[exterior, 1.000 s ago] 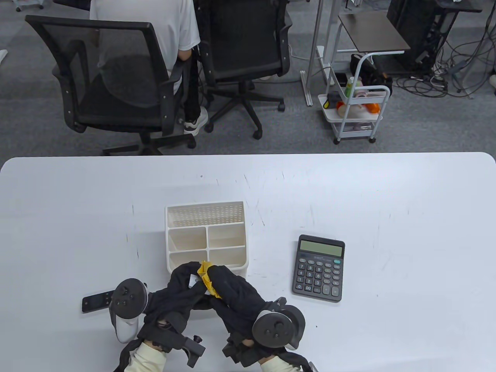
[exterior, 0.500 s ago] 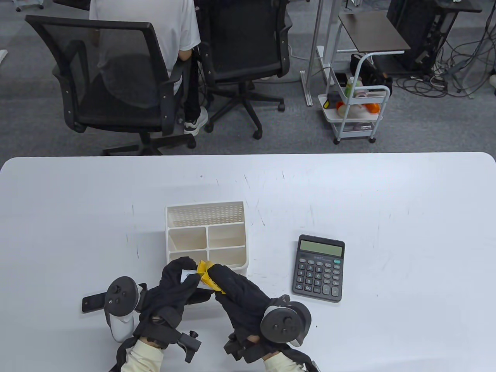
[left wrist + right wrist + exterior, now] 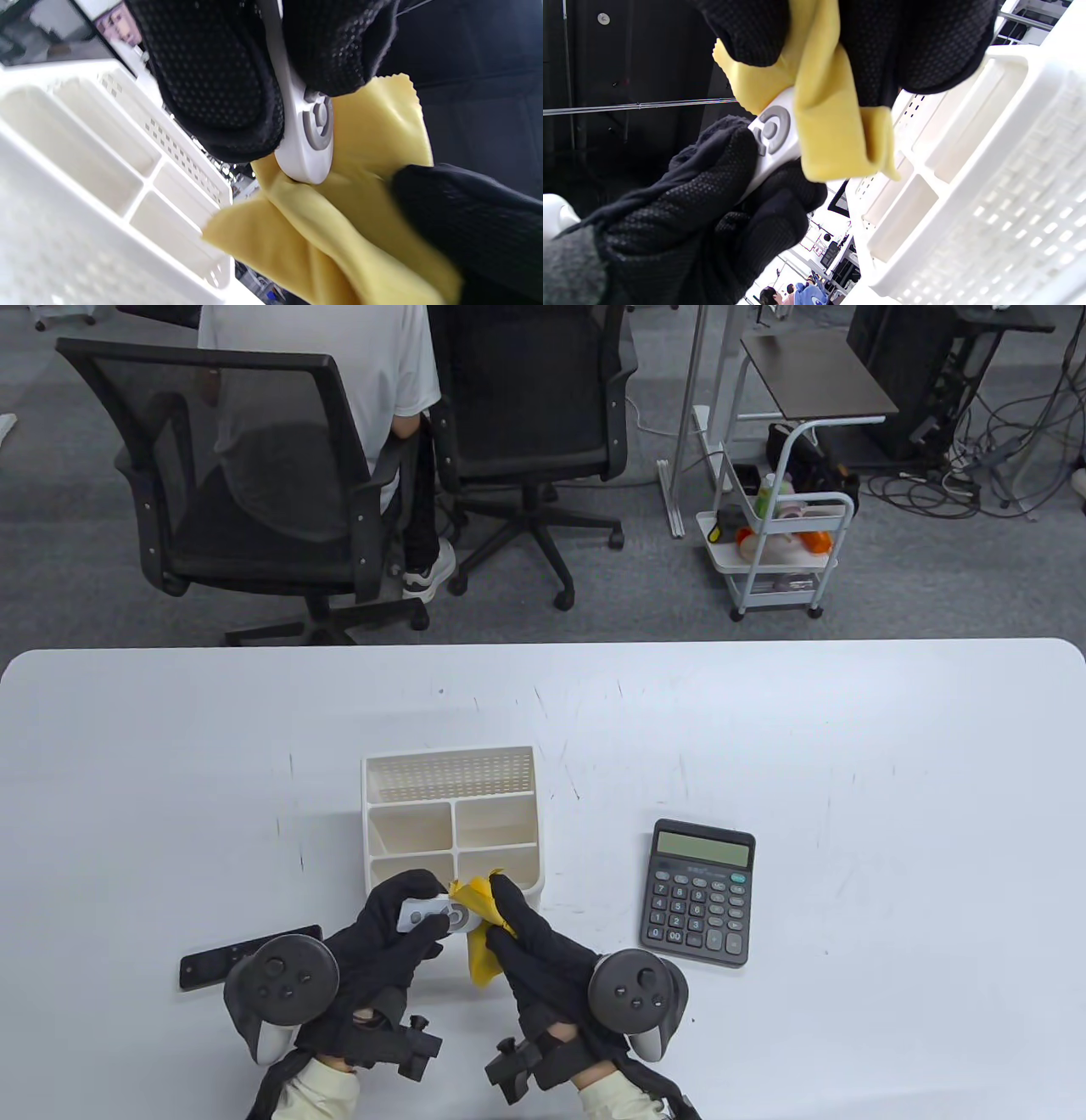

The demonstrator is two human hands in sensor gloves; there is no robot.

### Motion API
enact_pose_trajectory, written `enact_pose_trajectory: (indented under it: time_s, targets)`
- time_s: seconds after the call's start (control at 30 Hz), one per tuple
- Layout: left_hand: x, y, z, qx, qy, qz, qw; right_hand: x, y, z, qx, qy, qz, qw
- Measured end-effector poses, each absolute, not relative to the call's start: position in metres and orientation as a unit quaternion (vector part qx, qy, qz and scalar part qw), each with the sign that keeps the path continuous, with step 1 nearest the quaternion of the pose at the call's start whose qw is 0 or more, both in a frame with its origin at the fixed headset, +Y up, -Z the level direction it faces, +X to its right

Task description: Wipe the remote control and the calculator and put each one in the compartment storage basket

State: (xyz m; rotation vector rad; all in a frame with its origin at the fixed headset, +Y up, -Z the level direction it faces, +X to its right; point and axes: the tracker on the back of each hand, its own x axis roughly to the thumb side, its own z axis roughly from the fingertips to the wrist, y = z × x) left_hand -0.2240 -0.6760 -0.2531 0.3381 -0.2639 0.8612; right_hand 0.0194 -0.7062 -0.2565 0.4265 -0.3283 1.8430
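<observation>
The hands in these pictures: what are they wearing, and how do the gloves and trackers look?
Both the left hand and the right hand wear black knitted gloves with a dotted texture. A dark round tracker with buttons sits on each hand's back. Pale cream sleeves show at both wrists.

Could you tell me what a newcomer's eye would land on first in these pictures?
Probably the yellow cloth, pinched by the right hand against a small white remote control gripped in the left hand, just in front of the white compartment basket. Next, the dark calculator lying to the right.
</observation>
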Motion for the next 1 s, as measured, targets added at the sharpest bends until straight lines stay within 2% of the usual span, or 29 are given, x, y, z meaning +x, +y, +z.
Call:
enact_pose_trajectory:
  time_s: [0.2,0.43,0.57,0.77,1.0]
  targets:
    - [-0.232,-0.663,-0.267,0.215,-0.103,0.364,0.9,0.029,-0.703,-0.258,0.172,-0.147,0.77,0.597]
    - [-0.244,-0.661,-0.308,0.185,-0.056,0.259,0.946,0.042,-0.708,-0.265,0.15,-0.149,0.772,0.6]
    - [-0.242,-0.664,-0.33,0.166,-0.043,0.142,0.975,0.046,-0.711,-0.269,0.142,-0.146,0.769,0.606]
    - [-0.226,-0.671,-0.346,0.15,-0.063,-0.038,0.986,0.044,-0.711,-0.269,0.149,-0.14,0.772,0.602]
    - [-0.219,-0.681,-0.356,0.119,-0.096,-0.116,0.981,0.044,-0.712,-0.269,0.15,-0.14,0.778,0.593]
